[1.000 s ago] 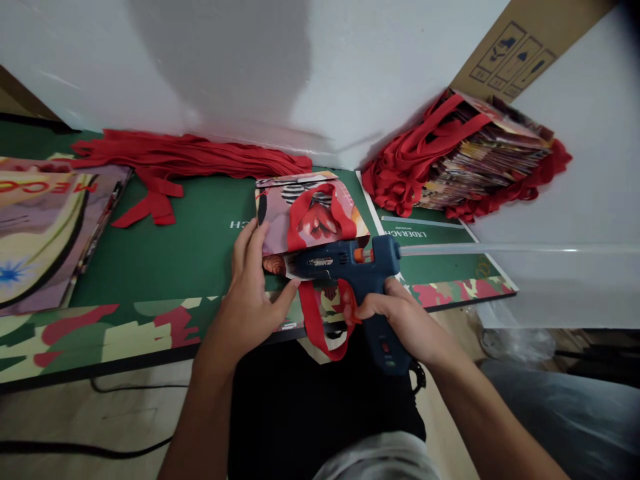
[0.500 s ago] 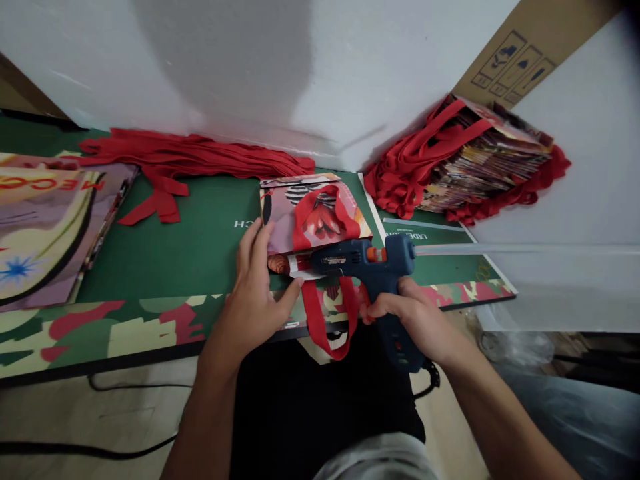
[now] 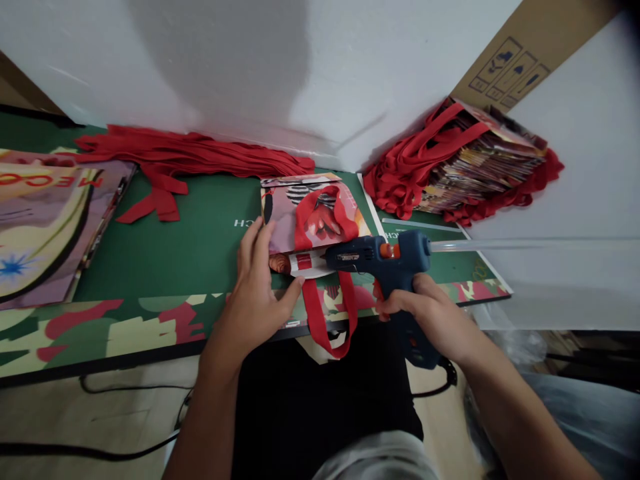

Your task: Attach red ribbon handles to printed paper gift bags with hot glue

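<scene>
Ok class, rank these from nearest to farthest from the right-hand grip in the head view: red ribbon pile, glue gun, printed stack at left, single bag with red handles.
1. Glue gun, held in the right-hand grip.
2. Single bag, ahead and to the left.
3. Red ribbon pile, farther left, at the back.
4. Printed stack, at the left edge.

"CH" [image 3: 241, 223] on bd. [image 3: 200, 253], ctn. [image 3: 545, 40] pictograms [image 3: 510, 71]
</scene>
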Demonstrator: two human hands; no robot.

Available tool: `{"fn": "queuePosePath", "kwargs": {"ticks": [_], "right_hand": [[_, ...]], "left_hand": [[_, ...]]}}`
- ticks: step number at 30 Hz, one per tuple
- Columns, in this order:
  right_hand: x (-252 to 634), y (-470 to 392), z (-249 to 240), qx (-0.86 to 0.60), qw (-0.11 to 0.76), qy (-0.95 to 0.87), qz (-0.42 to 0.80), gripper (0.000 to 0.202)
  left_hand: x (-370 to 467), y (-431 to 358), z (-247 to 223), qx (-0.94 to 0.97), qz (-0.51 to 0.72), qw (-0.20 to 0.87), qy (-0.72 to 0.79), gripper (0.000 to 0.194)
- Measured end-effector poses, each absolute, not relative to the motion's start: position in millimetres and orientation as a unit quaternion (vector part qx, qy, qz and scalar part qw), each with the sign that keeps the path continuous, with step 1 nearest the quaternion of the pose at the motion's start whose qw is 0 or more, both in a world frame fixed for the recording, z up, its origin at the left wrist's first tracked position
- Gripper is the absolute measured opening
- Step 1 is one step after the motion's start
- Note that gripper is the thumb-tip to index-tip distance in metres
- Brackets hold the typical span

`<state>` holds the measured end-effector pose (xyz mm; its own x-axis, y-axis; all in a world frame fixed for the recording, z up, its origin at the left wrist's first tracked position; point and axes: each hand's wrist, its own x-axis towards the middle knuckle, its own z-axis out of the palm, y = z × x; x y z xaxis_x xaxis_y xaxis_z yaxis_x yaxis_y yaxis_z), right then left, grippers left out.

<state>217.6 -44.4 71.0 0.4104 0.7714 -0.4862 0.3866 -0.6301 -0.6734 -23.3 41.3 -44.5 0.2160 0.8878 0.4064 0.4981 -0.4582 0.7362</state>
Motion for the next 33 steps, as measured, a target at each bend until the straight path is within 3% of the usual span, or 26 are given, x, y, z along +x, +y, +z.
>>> {"fn": "queuePosePath", "kwargs": {"ticks": [21,27,33], "right_hand": [[210.7,-48.5,86.7,-0.853,0.122,-0.434,0.263,0.033],[199.6,-46.4,86.2,-0.835,0.049,-0.534,0.127,0.041],[185.1,-43.1,89.4,-0.796,-0.006,-0.600,0.073,0.032]], "left_hand": [[-20.4,40.7,-47.3,0.744,0.435,0.234,0.450,0.092],[-19.0,40.1,-46.6,0.742,0.437,0.240,0.448,0.092],[-17.1,38.8,-44.2,0.743,0.437,0.241,0.446,0.091]]}}
